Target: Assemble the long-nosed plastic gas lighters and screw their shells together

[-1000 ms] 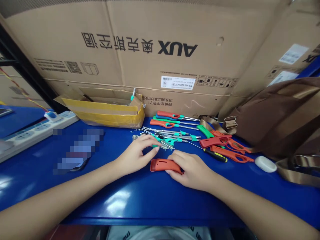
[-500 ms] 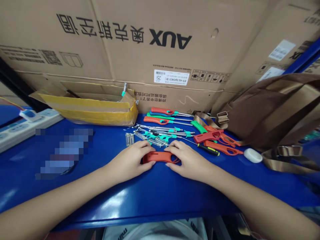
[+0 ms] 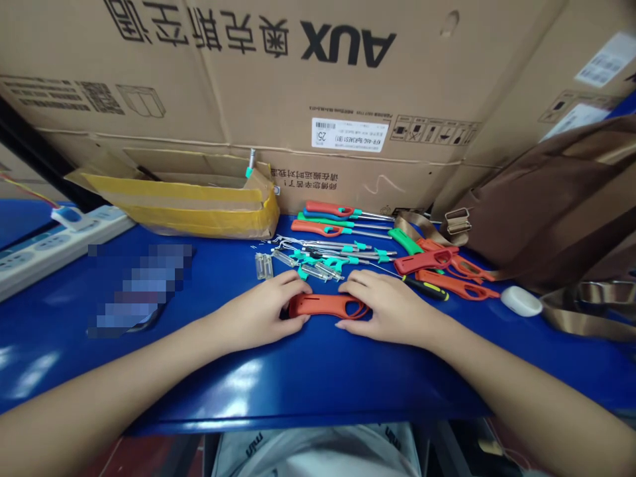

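head view: your left hand (image 3: 263, 313) came off the metal parts (image 3: 318, 270) and, with your right hand (image 3: 392, 308), gripped the orange handle (image 3: 325, 305) by its ends, flat on the blue table (image 3: 308, 374).

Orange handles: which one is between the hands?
The orange plastic handle shell lying alone in front, left hand and right hand at its ends; the other orange ones lie untouched farther right.

Both forearms are bare up to the edge of the picture. The left hand (image 3: 261, 317) and the right hand (image 3: 393, 309) are bare too, with short nails. Lower down, the person wears a white garment (image 3: 308, 457) with dark printed letters.
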Tool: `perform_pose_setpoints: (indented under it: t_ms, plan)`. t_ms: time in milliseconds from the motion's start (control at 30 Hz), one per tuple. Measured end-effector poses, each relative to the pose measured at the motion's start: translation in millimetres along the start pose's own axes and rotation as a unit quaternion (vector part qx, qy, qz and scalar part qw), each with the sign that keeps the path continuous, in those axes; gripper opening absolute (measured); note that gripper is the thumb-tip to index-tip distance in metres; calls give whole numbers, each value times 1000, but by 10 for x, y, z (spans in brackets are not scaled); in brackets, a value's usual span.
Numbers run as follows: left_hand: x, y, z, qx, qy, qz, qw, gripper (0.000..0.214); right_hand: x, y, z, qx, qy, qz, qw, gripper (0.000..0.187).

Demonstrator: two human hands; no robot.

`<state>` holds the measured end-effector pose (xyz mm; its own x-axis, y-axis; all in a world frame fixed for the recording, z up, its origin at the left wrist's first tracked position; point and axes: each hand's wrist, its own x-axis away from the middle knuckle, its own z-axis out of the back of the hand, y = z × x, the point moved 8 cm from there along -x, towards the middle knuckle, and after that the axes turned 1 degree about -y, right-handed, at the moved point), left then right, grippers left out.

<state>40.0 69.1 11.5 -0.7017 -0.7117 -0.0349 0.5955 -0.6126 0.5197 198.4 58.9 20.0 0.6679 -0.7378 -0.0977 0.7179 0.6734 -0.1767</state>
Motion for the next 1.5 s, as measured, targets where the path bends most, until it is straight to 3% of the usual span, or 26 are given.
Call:
perform_pose_setpoints:
  t_ms: [167, 467, 633, 733, 933, 1167, 1333, 1400, 1500]
  plan:
    - [25, -62, -47, 42, 7, -16, 999, 25, 48, -22, -24, -23, 11, 46, 999, 36]
    - [45, -62, -41, 48, 41, -27, 998, 33, 81, -15, 5, -43, 18, 53, 997, 31]
    - [18, -144, -10, 81, 83, 17, 993, 51, 55, 136, 50, -58, 59, 2, 997, 27]
    - [11, -166, -25, 114, 77, 32, 990, 62, 29, 295, 54, -85, 82, -53, 992, 22]
    - [-3, -171, -14, 123, 69, 33, 989, 63, 3, 437, 108, -182, 136, -109, 968, 26]
    - [32, -190, 13, 115, 107, 38, 987, 55, 50, 327, 164, -157, 143, -64, 975, 22]
    - [36, -153, 18, 83, 116, 27, 989, 26, 39, 123, 125, -141, 53, 52, 987, 22]
    - [25, -146, 1, 74, 110, 24, 991, 24, 47, 6, 79, -141, 15, 96, 985, 22]
    - [16, -134, -14, 63, 106, 16, 992, 27, 47, -97, 22, -128, 3, 103, 986, 17]
